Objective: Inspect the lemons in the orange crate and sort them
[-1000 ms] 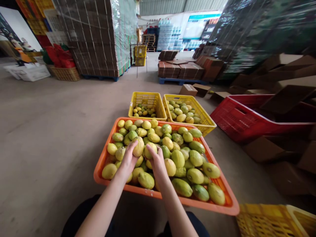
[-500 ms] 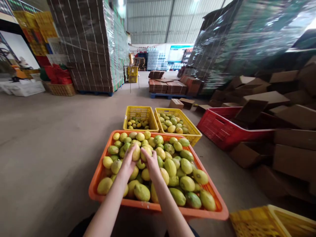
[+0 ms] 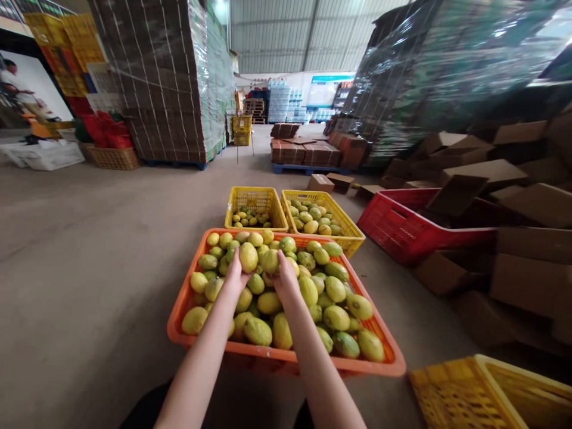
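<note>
An orange crate (image 3: 397, 357) full of yellow-green lemons (image 3: 336, 289) stands right in front of me. Over the far middle of the pile, my left hand (image 3: 236, 275) is closed around a yellow lemon (image 3: 248, 257). Just to its right, my right hand (image 3: 286, 276) grips a greener lemon (image 3: 270, 261), with the thumb up along its side. The two held lemons are a little apart. Parts of my fingers are hidden beneath them.
Behind the orange crate are a yellow crate (image 3: 229, 208) with some lemons low inside and a fuller yellow crate (image 3: 353, 241). A red crate (image 3: 402, 232) and loose cardboard boxes (image 3: 527, 268) lie right. Another yellow crate (image 3: 440, 390) sits near right. At far left, a person (image 3: 15, 80) is visible.
My hands have moved slightly apart, each still with a lemon, and the gap between the two lemons is wider. The view has shifted slightly. A person now shows at far left.
</note>
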The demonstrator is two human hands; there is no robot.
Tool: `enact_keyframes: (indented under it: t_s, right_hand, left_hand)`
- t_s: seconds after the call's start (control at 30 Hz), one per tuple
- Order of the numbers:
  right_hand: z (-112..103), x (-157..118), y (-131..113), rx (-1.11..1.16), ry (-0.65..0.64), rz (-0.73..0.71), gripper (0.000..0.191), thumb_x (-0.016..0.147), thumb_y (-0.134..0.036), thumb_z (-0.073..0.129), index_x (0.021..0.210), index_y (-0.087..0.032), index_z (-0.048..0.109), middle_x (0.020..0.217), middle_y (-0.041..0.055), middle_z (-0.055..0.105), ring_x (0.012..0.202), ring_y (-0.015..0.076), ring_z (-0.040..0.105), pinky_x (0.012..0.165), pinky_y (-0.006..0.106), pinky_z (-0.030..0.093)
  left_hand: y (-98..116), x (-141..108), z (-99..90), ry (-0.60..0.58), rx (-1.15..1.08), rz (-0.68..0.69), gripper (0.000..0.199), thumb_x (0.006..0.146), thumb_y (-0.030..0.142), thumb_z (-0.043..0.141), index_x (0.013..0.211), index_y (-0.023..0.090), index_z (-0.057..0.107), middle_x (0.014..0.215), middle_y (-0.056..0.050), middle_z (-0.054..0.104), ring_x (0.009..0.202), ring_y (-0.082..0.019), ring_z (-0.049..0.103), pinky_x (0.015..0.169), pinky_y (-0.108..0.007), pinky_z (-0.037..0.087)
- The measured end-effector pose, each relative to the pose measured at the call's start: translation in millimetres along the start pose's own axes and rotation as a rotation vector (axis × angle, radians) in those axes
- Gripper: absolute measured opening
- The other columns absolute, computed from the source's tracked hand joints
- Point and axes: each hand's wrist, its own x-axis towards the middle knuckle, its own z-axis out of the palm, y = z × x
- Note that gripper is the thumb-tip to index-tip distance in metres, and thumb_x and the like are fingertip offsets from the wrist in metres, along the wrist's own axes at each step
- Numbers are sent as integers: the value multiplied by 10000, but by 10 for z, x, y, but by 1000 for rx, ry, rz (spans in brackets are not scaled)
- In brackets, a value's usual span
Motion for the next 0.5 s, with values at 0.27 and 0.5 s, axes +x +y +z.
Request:
enact_keyframes:
  t_s: [0.27,0.5]
  right_hand:
    - [126,-9,-326,178,-27,43,250,821,-444,795,885,-272,625,843,-10,743,848,209,722,593,298,629]
    - [132,-117,-256,86,-104,77,234,737,-334,823,835,-235,635,766,-16,714,729,188,673,539,277,587]
  left_hand:
    - [243,-41,63,-59,-28,-2,221,1058,412,590,1115,233,708,1033,-95,779,1049,-281,769,828,-387,687]
    - [259,-91,-82,-13,-10,84,105,1003,254,678,1095,233,723,1062,-64,787,924,-212,770,640,-254,648]
